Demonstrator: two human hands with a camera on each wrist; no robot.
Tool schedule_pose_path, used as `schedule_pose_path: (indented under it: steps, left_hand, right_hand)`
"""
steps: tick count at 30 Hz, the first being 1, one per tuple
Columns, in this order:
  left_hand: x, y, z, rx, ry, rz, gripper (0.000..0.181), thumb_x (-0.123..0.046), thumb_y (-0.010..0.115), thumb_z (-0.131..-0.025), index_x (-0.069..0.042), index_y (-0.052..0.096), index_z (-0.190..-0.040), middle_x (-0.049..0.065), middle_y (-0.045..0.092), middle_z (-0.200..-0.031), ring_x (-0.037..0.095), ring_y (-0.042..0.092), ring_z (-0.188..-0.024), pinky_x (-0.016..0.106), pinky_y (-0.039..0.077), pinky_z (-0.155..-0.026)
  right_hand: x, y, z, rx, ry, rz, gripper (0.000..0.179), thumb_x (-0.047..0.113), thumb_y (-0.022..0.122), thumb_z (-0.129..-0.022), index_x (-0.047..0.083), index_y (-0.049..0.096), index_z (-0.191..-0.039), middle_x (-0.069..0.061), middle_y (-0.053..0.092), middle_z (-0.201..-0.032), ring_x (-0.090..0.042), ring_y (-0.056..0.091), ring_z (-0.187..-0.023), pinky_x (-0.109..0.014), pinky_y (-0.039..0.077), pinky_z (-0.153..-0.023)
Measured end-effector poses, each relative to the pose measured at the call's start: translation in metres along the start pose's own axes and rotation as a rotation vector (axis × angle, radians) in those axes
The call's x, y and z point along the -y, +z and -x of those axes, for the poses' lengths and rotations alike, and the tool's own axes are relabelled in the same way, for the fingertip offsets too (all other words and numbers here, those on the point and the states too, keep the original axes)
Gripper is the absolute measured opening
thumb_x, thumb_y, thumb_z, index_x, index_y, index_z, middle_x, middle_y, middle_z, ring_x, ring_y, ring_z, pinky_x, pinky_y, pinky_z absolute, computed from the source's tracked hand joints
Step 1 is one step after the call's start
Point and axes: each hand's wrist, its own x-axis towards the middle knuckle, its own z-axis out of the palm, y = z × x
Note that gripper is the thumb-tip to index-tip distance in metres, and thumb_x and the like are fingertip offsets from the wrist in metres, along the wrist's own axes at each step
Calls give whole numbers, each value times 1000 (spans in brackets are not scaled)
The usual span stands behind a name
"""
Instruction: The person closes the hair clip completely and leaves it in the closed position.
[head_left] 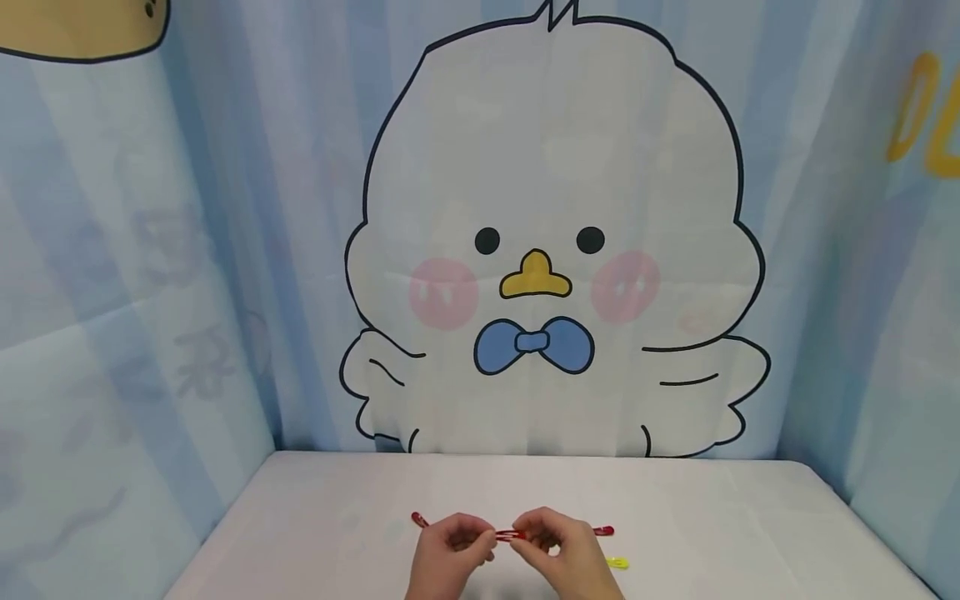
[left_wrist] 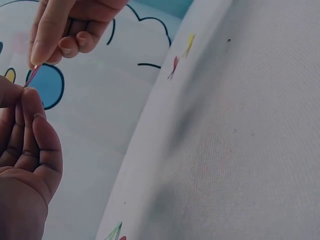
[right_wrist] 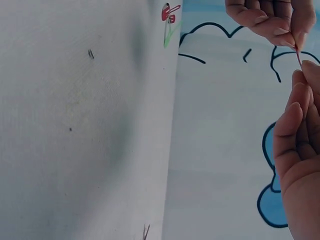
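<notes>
Safety pin in red (head_left: 510,535), pinched at either end by the left hand (head_left: 450,552) and right hand (head_left: 564,548), is above the white tabletop (head_left: 337,504), where a yellow pin (head_left: 617,562) lies past the right, a green pin (right_wrist: 167,41) past the left.

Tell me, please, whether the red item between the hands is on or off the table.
Off the table: both wrist views show the red item pinched by the left hand and right hand, clear of it.
</notes>
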Motion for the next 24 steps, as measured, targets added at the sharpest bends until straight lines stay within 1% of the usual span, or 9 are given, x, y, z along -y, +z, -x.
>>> schedule_pose_path:
  steps: [4,8,10,13,15,18,20,22,24]
  left_hand:
    - [-1,1,-2,11,-16,31,12,-9,75,-88,1,72,-94,4,69,-78,18,66,-69,31,51,-65]
    - [-1,-2,-1,42,-17,66,14,-10,74,-90,2,71,-96,6,70,-80,18,67,-71,30,53,-67]
    - [-1,-4,-1,63,-18,86,15,-11,73,-92,2,71,-97,6,71,-82,18,68,-73,30,54,-68]
    - [-3,-7,0,102,-13,107,20,-13,71,-95,5,70,-102,7,71,-85,18,69,-76,30,56,-70]
    - [-5,-9,-1,119,-6,115,24,-15,69,-97,7,69,-105,7,71,-86,19,69,-78,30,56,-72]
    - [-5,-14,-3,125,5,100,28,-19,66,-100,8,68,-108,7,71,-87,20,69,-80,30,56,-73]
    - [-5,-20,-6,115,6,67,29,-21,64,-101,7,68,-110,6,70,-88,20,68,-80,30,56,-72]
    - [-5,-27,-9,104,6,35,28,-21,63,-101,5,67,-110,5,70,-89,20,67,-80,31,55,-71]
    - [-6,-37,-12,100,3,13,28,-21,63,-101,5,67,-111,5,69,-89,21,66,-80,34,55,-71]
  right_hand:
    - [1,-1,-1,-14,-91,64,14,11,79,-88,5,71,-98,8,66,-82,-5,57,-70,-26,52,-64]
    - [0,0,-1,-25,-211,132,10,10,79,-88,9,73,-96,9,67,-83,-2,56,-70,-25,52,-62]
    - [-1,1,-1,-24,-252,151,9,9,79,-88,10,73,-95,8,67,-84,-2,56,-70,-25,52,-60]
    - [-2,0,-1,-21,-285,153,9,8,78,-88,10,74,-96,4,68,-84,-1,55,-70,-25,51,-60]
    - [-2,-1,-1,-37,-320,151,11,6,79,-87,11,73,-96,2,69,-84,-2,55,-70,-25,52,-60]
    - [-4,-3,-3,-80,-426,163,17,2,81,-84,12,73,-96,1,69,-83,-2,57,-69,-24,51,-59]
    - [-6,-4,-4,-118,-500,179,21,-1,81,-82,13,73,-95,3,68,-82,-3,58,-68,-24,51,-58]
    - [-8,-7,-5,-142,-550,189,24,-3,82,-80,14,72,-95,6,68,-82,-3,58,-68,-23,50,-58]
    - [-9,-9,-5,-159,-565,203,26,-3,83,-79,15,72,-94,8,67,-82,-3,58,-67,-22,49,-57]
